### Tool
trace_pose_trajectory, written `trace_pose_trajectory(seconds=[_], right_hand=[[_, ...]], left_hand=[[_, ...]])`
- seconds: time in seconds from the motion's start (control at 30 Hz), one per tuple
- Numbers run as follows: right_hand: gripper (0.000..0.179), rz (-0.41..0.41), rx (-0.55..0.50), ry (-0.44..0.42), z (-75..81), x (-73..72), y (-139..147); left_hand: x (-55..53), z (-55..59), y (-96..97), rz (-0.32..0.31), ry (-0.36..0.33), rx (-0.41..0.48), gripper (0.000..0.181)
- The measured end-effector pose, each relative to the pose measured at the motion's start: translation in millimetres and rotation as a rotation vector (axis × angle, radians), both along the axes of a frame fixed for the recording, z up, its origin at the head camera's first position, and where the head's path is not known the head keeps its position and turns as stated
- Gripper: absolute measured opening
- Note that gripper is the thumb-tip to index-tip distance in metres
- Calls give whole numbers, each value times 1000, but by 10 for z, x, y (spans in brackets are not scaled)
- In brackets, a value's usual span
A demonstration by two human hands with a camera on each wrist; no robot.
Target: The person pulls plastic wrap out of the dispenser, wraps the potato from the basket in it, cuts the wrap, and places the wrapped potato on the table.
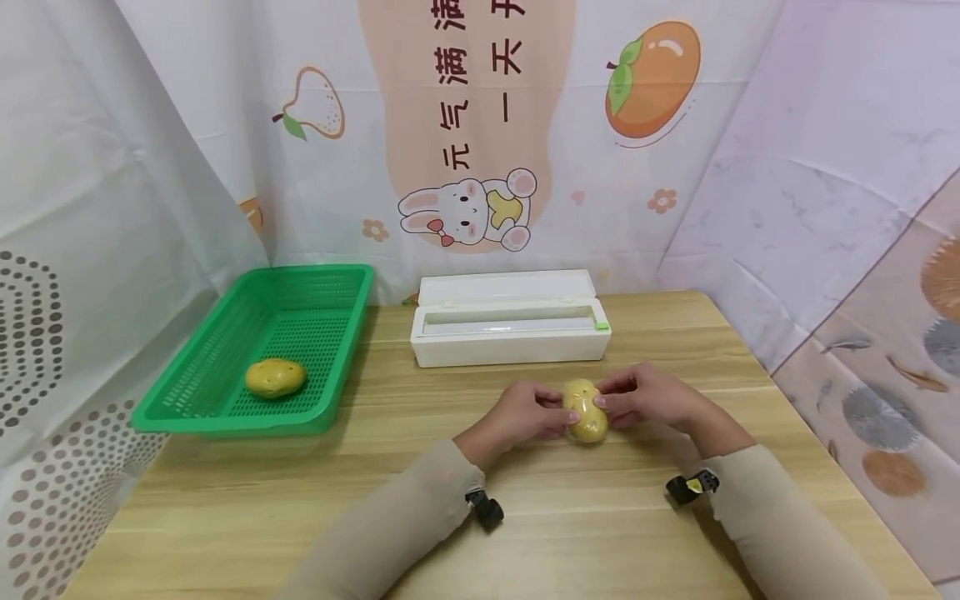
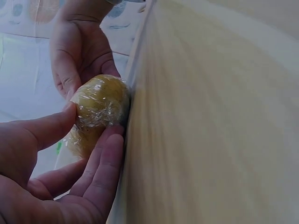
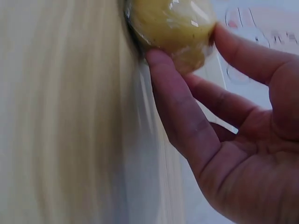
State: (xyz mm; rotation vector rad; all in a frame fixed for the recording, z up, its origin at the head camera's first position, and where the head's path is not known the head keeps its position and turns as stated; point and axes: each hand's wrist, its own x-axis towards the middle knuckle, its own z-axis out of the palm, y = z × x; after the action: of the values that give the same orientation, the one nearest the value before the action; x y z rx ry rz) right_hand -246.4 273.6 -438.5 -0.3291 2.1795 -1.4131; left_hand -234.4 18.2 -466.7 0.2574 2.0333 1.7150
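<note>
A yellow potato (image 1: 584,410) in clear plastic wrap is at or just above the table, right of its middle. My left hand (image 1: 525,414) grips it from the left, and my right hand (image 1: 647,397) grips it from the right. The left wrist view shows the shiny, wrinkled wrap on the potato (image 2: 102,105), between the thumb and fingers of the left hand (image 2: 60,172). In the right wrist view, the right hand (image 3: 224,121) has its thumb and fingertips around the lower end of the potato (image 3: 173,32).
A white cling film box (image 1: 512,348) stands behind the hands with its lid up and a roll inside. To the left, a green plastic basket (image 1: 347,358) holds another potato (image 1: 275,377). A printed curtain (image 1: 300,208) hangs behind the wooden table (image 1: 420,417).
</note>
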Motion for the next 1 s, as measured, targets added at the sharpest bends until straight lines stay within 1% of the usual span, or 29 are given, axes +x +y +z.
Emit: trace_pose_trajectory(seconds=[0.17,0.23,0.3,0.4,0.53,0.6,0.67,0.83,1.0], right_hand=[[49,-2,17,-25,-8,-80,221],[51,-12,20,-36,-9,-114,319],[52,-29,19,-47,-9,-146,429],[57,-50,11,-55,-7,-177,609],[61,-79,-2,-71,-13,-197,845],[64,-96,-6,-77,-23,-200,955],[65,-114,-13,-78,-33,-205,1048],[64,-155,-28,-63,-30,-207,1234],[62,-179,-6,-49,28,-178,1386]], left_hand=[[-79,-7,208,3,-27,14,33],[-115,-7,300,12,-54,31,32],[-156,-5,397,14,-96,62,32],[-215,13,543,22,-210,172,35],[-270,46,713,30,-374,350,52],[-286,52,794,33,-425,405,59],[-297,48,872,40,-453,440,66],[-310,53,1068,62,-479,479,78],[-280,106,1284,86,-468,450,76]])
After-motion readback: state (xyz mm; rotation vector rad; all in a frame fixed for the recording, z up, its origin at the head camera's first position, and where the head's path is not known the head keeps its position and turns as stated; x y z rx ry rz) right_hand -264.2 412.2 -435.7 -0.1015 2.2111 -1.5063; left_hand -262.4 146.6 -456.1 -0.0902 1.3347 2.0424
